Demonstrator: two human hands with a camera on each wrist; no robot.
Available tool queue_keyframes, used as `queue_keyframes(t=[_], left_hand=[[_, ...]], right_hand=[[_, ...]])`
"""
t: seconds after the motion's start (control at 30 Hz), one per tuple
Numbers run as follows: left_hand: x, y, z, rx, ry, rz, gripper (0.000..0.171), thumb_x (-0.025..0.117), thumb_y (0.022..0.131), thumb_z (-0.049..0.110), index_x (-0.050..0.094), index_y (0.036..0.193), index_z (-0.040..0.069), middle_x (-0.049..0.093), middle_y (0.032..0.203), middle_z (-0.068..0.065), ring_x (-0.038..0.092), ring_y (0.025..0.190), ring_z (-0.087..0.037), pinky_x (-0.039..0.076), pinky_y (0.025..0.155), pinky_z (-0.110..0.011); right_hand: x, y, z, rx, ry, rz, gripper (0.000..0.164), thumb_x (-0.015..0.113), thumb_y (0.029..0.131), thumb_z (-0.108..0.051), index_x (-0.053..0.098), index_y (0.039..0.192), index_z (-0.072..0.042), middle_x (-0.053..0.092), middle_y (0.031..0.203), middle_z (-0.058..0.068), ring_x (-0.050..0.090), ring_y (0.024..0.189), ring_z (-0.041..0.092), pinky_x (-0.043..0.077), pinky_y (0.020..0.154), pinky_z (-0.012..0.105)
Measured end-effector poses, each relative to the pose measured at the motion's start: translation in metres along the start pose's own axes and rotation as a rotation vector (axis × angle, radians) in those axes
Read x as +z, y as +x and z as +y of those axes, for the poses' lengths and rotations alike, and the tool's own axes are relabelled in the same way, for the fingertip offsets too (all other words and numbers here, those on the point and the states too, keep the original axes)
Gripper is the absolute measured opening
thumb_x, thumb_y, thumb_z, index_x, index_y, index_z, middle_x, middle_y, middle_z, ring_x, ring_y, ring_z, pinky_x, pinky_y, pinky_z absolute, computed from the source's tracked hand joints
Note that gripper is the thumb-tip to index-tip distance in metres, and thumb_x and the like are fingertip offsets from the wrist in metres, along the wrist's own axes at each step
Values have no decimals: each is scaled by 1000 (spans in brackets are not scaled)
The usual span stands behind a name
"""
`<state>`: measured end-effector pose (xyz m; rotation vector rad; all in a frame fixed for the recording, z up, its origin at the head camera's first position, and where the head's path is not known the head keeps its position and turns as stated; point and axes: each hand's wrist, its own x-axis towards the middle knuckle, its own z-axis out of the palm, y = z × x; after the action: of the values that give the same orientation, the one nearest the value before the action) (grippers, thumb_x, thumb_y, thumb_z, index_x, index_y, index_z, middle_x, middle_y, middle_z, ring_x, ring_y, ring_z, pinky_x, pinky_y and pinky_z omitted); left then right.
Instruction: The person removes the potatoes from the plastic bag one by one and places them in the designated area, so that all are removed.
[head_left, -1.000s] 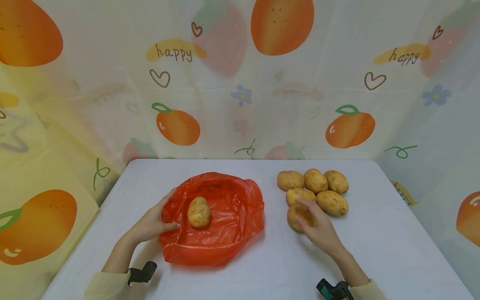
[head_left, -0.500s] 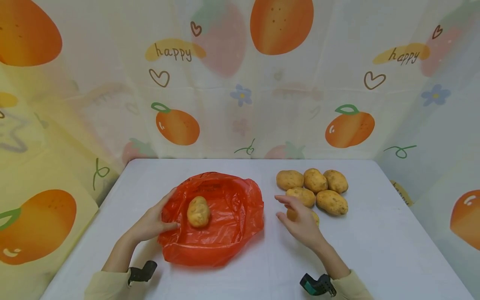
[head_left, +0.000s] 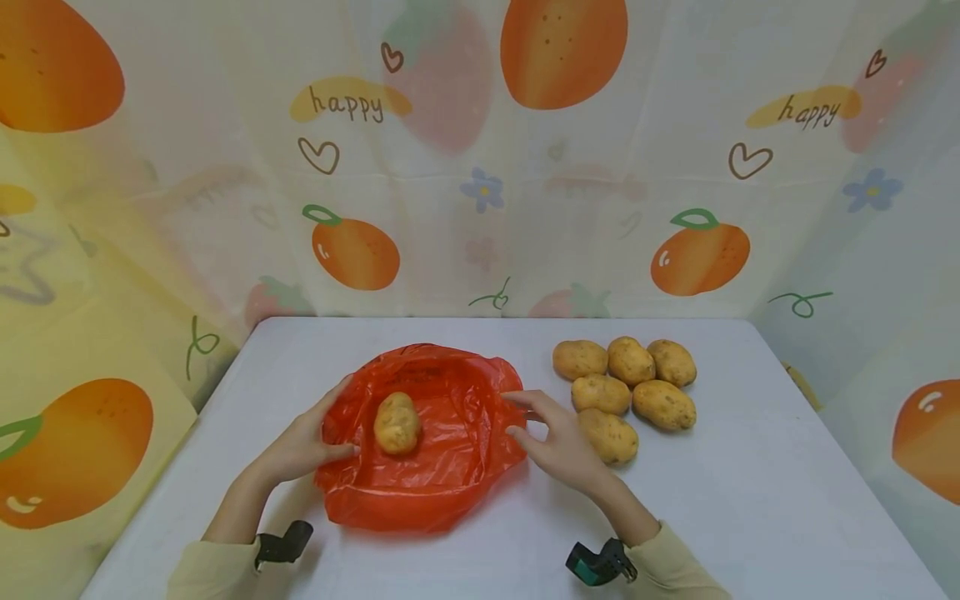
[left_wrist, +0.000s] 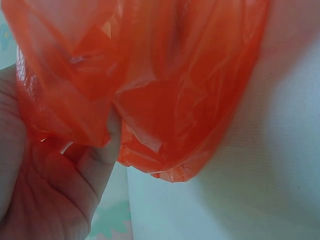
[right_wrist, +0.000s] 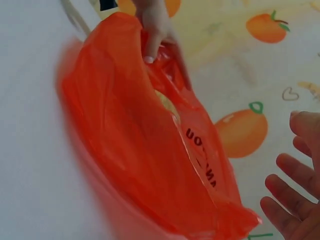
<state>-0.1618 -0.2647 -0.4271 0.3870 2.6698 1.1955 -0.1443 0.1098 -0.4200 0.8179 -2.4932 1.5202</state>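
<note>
A red plastic bag [head_left: 457, 450] lies spread with its mouth facing up, and one potato [head_left: 397, 423] rests inside it. My left hand [head_left: 306, 443] holds the bag's left edge; in the left wrist view, the thumb [left_wrist: 102, 160] is on one side of the film and the fingers are on the other. Over the bag's right rim hovers my right hand [head_left: 561, 442], its fingers [right_wrist: 287, 197] spread and nothing between them. The right wrist view shows a small gap between this hand and the bag. Behind the right hand lies the nearest loose potato [head_left: 611, 437].
Several more potatoes [head_left: 663, 406] sit grouped at the back right of the white table [head_left: 757, 500]. A patterned cloth [head_left: 585, 250] hangs behind the table's back edge. Each wrist carries a black camera [head_left: 285, 546].
My right hand has left the front potato and moved left to the bag's right rim, carrying nothing. The left hand, the bag and the potatoes have stayed in place.
</note>
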Motion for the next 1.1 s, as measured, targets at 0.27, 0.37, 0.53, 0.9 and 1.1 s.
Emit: queue_keyframes(t=[0.27, 0.37, 0.53, 0.9, 1.1], left_hand=[[0, -1, 2, 2, -2, 0, 99, 76, 74, 19, 12, 149, 25, 27, 148, -16, 32, 129, -42, 40, 94, -58], [0, 0, 2, 0, -2, -2, 99, 76, 74, 19, 12, 149, 25, 26, 149, -15, 32, 129, -42, 41, 93, -58], [1, 0, 3, -9, -12, -4, 99, 76, 74, 18, 12, 149, 26, 27, 149, -14, 33, 129, -41, 43, 92, -56], [-1, -2, 5, -5, 9, -2, 98, 76, 75, 19, 12, 149, 23, 27, 148, -17, 33, 129, -43, 42, 92, -57], [-2, -2, 5, 0, 4, -5, 98, 76, 75, 19, 11, 149, 22, 26, 148, -17, 33, 129, -43, 42, 92, -57]], right_hand=[[10, 12, -14, 14, 1, -55, 42, 64, 87, -15, 51, 127, -12, 56, 123, 4, 54, 112, 23, 49, 91, 40], [14, 16, -16, 16, 12, -61, 42, 64, 87, -15, 52, 127, -10, 55, 124, 2, 54, 113, 19, 48, 92, 38], [21, 25, -15, 38, 14, -67, 43, 63, 87, -18, 51, 128, -16, 55, 125, 0, 53, 112, 14, 49, 91, 39], [35, 46, -25, 58, 15, -106, 47, 64, 87, -21, 49, 130, -14, 54, 127, 1, 52, 114, 14, 49, 92, 37], [44, 57, -27, 69, -3, -143, 47, 63, 87, -25, 48, 131, -16, 53, 128, 0, 53, 113, 17, 48, 93, 34]])
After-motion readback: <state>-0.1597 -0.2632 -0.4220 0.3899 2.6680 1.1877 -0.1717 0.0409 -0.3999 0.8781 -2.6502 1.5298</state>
